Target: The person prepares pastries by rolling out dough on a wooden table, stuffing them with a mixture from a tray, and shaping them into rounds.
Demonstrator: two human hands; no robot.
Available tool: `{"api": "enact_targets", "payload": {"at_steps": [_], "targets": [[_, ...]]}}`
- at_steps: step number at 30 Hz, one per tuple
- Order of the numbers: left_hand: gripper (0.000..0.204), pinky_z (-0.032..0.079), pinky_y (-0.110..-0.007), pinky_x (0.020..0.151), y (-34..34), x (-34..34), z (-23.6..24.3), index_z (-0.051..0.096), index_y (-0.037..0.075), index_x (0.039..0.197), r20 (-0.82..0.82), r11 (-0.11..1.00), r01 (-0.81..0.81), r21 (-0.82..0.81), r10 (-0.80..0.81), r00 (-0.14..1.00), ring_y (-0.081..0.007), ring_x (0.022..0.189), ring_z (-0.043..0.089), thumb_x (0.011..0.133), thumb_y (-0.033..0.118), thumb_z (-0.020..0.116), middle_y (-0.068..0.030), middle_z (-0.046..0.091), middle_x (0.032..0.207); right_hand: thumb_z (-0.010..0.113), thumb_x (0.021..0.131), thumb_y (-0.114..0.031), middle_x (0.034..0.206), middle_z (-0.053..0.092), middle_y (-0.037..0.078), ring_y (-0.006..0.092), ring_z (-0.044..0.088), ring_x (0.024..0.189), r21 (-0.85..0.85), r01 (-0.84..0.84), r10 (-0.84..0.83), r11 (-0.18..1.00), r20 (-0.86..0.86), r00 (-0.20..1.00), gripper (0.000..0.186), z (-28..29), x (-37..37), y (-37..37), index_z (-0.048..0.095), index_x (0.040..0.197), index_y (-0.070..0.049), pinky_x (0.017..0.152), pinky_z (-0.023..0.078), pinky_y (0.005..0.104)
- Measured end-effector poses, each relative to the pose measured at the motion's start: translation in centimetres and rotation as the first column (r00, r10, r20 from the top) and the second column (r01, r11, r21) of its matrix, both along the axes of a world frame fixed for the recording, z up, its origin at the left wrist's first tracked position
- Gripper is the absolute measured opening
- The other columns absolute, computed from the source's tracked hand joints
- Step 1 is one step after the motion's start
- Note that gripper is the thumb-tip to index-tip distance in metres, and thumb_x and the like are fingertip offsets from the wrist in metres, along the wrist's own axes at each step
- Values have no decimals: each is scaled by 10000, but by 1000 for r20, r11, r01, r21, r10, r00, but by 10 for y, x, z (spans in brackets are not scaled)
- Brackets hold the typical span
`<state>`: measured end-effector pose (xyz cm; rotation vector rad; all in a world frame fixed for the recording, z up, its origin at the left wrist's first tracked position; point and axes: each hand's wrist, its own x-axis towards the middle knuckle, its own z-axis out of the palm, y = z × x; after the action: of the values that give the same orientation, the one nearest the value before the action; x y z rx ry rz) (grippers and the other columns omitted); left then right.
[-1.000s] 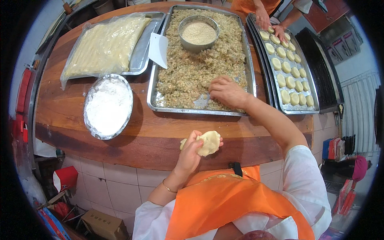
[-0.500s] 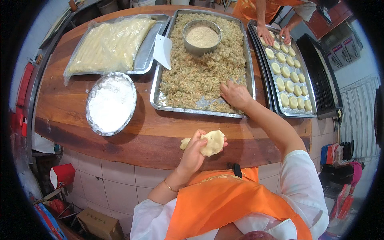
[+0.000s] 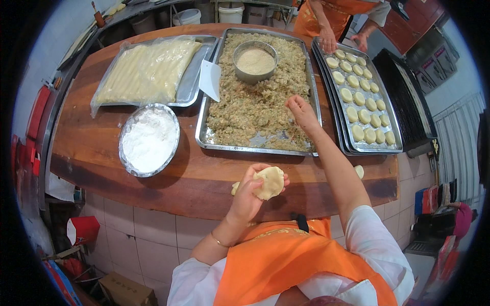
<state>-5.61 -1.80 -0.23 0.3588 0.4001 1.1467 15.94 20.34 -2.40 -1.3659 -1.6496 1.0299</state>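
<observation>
My left hand (image 3: 247, 194) is closed round a flattened, pale dough round (image 3: 270, 181) above the table's near edge. A small piece of dough (image 3: 236, 188) shows just left of it. My right hand (image 3: 301, 111) has its fingertips drawn together over the big metal tray of crumbly, speckled filling (image 3: 235, 122); what is in them, if anything, I cannot make out. A steel bowl of pale granules (image 3: 255, 60) sits in that tray, and a white plastic scraper (image 3: 209, 80) rests at its left rim.
Bagged dough logs (image 3: 138, 71) lie left on a tray; before them, a bowl of white powder (image 3: 148, 137). Right, stacked trays hold dough discs (image 3: 357, 112), with a co-worker's hands (image 3: 326, 38) at their far end. The wooden table's edge (image 3: 153, 186) faces me.
My right hand has risen from the filling and moved away from me. My left hand keeps hold of the dough. The co-worker's hands have lifted off the discs and moved apart.
</observation>
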Motion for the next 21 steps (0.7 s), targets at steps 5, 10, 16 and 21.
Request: {"api": "enact_targets", "payload": {"at_steps": [5, 10, 16, 21], "targets": [[381, 544, -495, 959, 1, 3, 0, 448, 20, 1262, 34, 1000, 23, -18, -22, 999, -421, 1132, 642, 921, 172, 521, -278, 614, 1227, 505, 1051, -397, 833, 578, 23, 118, 490, 766, 8, 45, -46, 999, 153, 987, 387, -6, 14, 5, 611, 888, -63, 715, 425, 290], [377, 543, -496, 963, 2, 8, -8, 462, 15, 1266, 44, 998, 59, -30, -58, 997, -430, 1142, 636, 928, 172, 524, -281, 616, 1233, 518, 1046, -419, 864, 631, 5, 117, 503, 677, -313, 85, -207, 946, -380, 901, 372, -17, 29, 7, 612, 873, -104, 666, 440, 280], [346, 531, -472, 994, 2, 5, -10, 474, -20, 1256, 42, 998, 41, -45, -39, 998, -389, 1147, 639, 949, 139, 476, -275, 608, 1244, 566, 1034, -422, 823, 623, -10, 49, 435, 566, -242, 10, -118, 970, -436, 892, 352, 15, 7, -12, 601, 859, -119, 556, 393, 228], [425, 523, -499, 1012, 4, 4, -20, 487, -17, 1323, 79, 995, 28, -94, -20, 997, -401, 1179, 623, 942, 166, 537, -276, 603, 1280, 530, 1037, -476, 649, 525, -35, 70, 418, 536, -91, 52, -76, 994, -275, 958, 434, -8, 11, -3, 572, 809, -110, 490, 330, 247]]}}
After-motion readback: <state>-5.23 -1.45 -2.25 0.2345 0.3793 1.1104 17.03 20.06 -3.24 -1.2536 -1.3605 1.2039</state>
